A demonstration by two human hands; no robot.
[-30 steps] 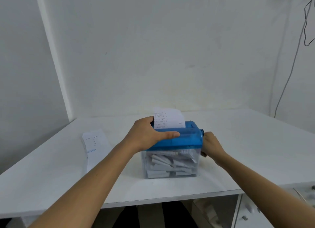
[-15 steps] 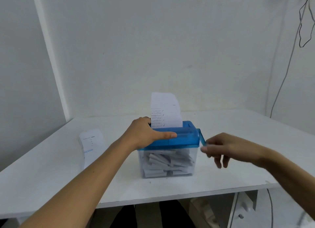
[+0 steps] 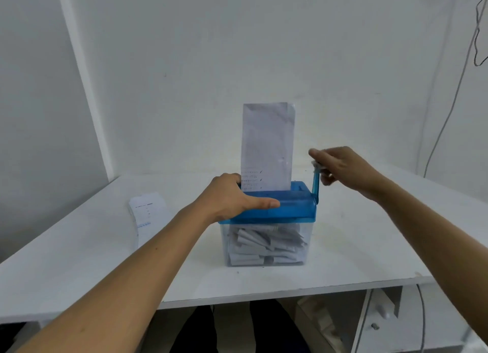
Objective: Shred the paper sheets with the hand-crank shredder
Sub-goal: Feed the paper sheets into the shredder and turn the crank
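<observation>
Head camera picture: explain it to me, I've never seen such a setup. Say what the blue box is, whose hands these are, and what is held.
The camera sits on a person's head, looking forward and down, so both bare arms are that person's own. The blue-topped box is a hand-crank shredder; its clear bin below holds paper strips. A paper sheet stands upright in the top slot. The left hand grips the blue top, probably to steady it; the right hand pinches the crank, which points up at the shredder's right end. All this stands on a white table, where a second sheet lies to the left.
</observation>
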